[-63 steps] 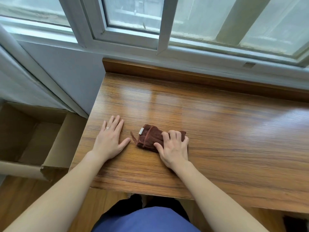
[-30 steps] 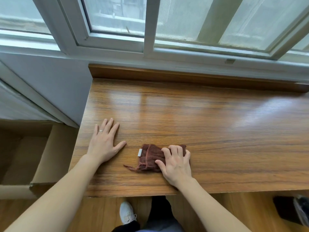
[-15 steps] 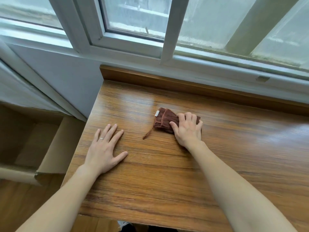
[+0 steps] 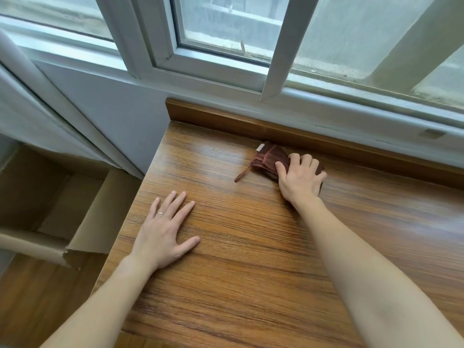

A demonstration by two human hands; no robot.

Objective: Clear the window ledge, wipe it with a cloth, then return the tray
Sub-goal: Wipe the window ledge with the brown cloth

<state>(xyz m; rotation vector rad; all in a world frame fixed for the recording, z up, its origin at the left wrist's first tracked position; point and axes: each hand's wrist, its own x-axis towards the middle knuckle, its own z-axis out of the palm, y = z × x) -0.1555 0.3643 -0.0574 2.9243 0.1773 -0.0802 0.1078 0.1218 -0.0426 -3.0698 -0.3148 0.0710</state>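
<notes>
A folded brown cloth (image 4: 268, 159) with a white tag lies on the wooden window ledge (image 4: 251, 247), close to the raised wooden back strip. My right hand (image 4: 300, 180) presses down on the cloth, fingers curled over its right half. My left hand (image 4: 163, 234) rests flat on the ledge near its left edge, fingers spread, a ring on one finger. No tray is in view.
An open cardboard box (image 4: 65, 209) stands on the floor left of the ledge. The white window frame (image 4: 213, 69) and a grey wall rise behind the back strip (image 4: 326, 144). A wooden floor shows at the lower left.
My right hand has pushed the cloth away from the front edge, across the ledge to the back strip. My left hand has stayed flat in place.
</notes>
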